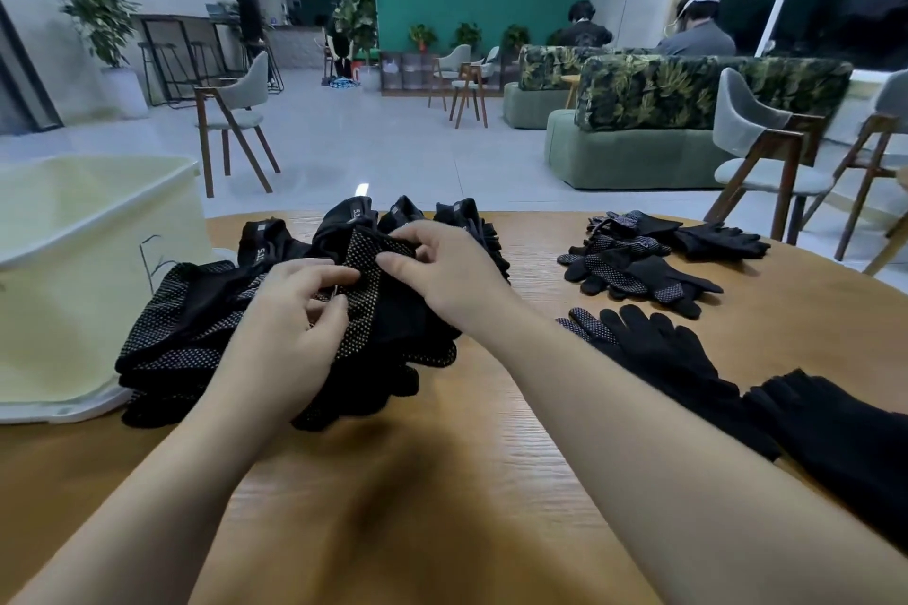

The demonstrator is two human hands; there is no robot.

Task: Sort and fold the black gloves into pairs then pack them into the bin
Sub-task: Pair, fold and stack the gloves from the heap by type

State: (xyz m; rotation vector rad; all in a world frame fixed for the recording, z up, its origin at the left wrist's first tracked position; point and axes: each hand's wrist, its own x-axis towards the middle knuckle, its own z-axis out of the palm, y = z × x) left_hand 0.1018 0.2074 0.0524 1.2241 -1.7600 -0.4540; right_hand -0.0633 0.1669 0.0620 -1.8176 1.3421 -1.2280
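Right now both hands meet at the centre of the wooden table (442, 481), on top of the heaped pile of black gloves (206, 339), working one dotted glove (366, 270) that stands up between them, its long axis running roughly from six toward twelve o'clock. The left hand (290, 310) pinches the glove's near left edge with curled fingers; the right hand (442, 270) pinches its upper right edge, thumb against forefinger, wrist angled in from four o'clock. Neither is nearer; they hold opposite sides. The pale bin (73, 260) sits at nine o'clock, just beside the pile, so the left hand looks better placed for packing. Loose unsorted gloves (638, 260) lie at two o'clock, well apart.
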